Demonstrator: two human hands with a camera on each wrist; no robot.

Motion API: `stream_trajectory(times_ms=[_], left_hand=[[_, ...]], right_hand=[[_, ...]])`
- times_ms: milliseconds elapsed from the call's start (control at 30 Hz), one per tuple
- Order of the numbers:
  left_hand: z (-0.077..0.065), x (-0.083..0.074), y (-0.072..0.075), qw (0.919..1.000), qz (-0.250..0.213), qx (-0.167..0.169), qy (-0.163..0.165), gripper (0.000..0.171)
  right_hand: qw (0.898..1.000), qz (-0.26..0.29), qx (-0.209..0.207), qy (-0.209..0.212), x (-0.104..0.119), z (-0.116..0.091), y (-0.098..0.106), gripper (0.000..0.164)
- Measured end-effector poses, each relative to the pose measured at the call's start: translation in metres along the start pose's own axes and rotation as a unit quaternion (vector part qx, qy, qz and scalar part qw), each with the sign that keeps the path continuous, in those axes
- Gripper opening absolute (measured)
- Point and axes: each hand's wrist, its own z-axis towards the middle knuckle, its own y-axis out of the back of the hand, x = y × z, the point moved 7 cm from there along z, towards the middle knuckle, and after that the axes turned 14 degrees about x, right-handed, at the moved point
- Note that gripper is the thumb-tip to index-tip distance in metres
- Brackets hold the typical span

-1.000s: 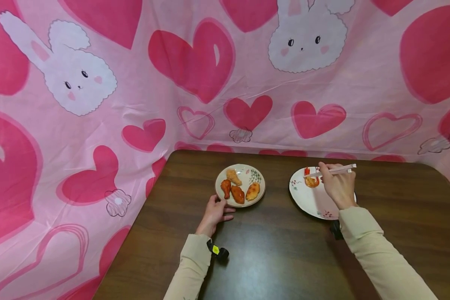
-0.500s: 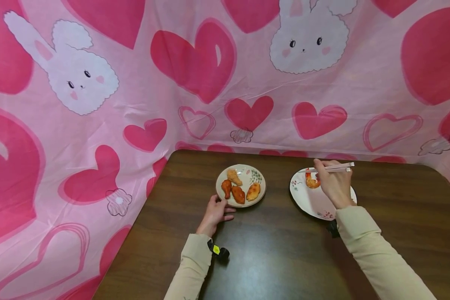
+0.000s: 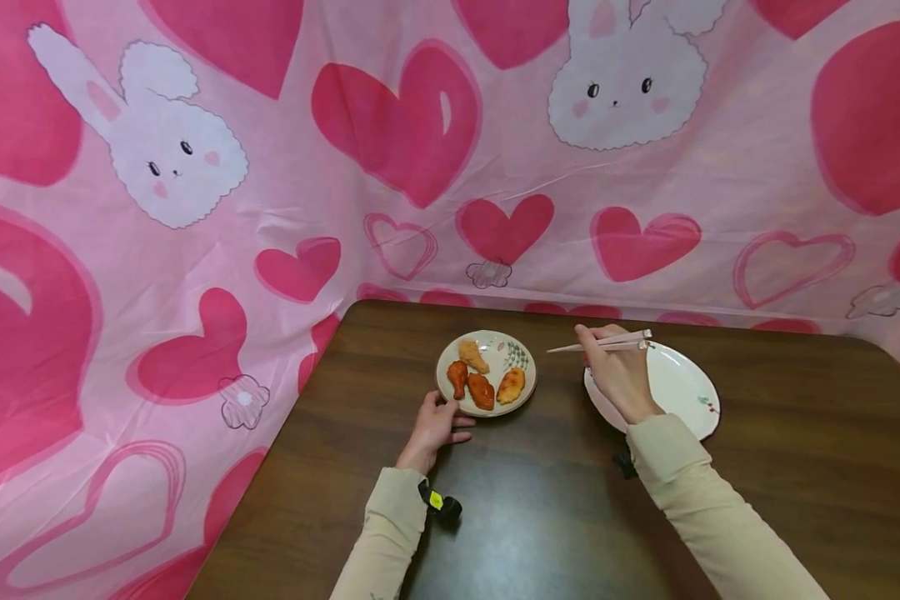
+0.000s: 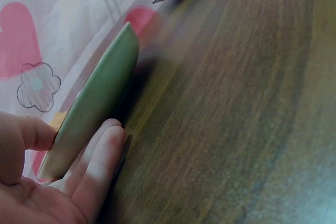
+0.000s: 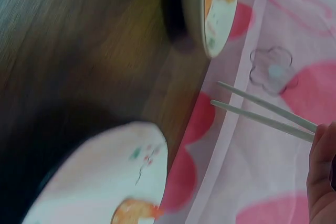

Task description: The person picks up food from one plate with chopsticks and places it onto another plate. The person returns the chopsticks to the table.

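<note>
My left hand [image 3: 432, 429] pinches the near-left rim of a small round plate [image 3: 498, 340], thumb on the rim and fingers beneath in the left wrist view. On this plate lie a drumstick [image 3: 457, 377] and several other browned chicken-like pieces. My right hand [image 3: 621, 375] holds a pair of pale chopsticks [image 5: 262, 115] above the table between the plates. Their tips are slightly apart with nothing between them. Below that hand is a larger white oval plate [image 3: 690, 392]. A shrimp [image 5: 134, 211] lies on it in the right wrist view; the hand hides it in the head view.
The brown wooden table [image 3: 525, 500] carries both plates. A pink curtain [image 3: 405, 167] printed with hearts and rabbits hangs along the back and left side. A black wrist camera [image 3: 444, 507] is strapped to the left wrist.
My right hand has moved left with the chopsticks, from over the shrimp to the gap between the plates. The shrimp stays behind on the white plate. The left hand keeps its hold.
</note>
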Motion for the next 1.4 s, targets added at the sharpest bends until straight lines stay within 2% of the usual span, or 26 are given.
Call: stream_trajectory(times_ms=[433, 600, 733, 833, 1200, 1400], left_hand=[[0.004, 0.002, 0.0, 0.9999, -0.003, -0.003, -0.01, 0.045], [0.004, 0.004, -0.002, 1.0, -0.006, 0.001, -0.005, 0.044], [-0.003, -0.003, -0.004, 0.9999, -0.006, 0.005, -0.008, 0.046], [-0.008, -0.01, -0.005, 0.9999, -0.001, 0.004, -0.01, 0.047], [0.002, 0.004, 0.002, 1.0, 0.004, -0.003, -0.002, 0.048], [0.003, 0.004, 0.003, 1.0, 0.005, -0.004, -0.003, 0.047]], right_hand=[[0.995, 0.028, 0.069, 0.072, 0.038, 0.003, -0.056, 0.029], [0.993, 0.023, 0.088, 0.076, 0.046, 0.004, -0.074, 0.026], [0.992, 0.043, 0.09, 0.074, 0.048, 0.004, -0.086, 0.024], [0.992, 0.047, 0.089, 0.077, 0.049, 0.005, -0.092, 0.023], [0.992, 0.042, 0.099, 0.07, 0.046, 0.008, -0.103, 0.025], [0.993, 0.022, 0.098, 0.067, 0.044, 0.012, -0.108, 0.026]])
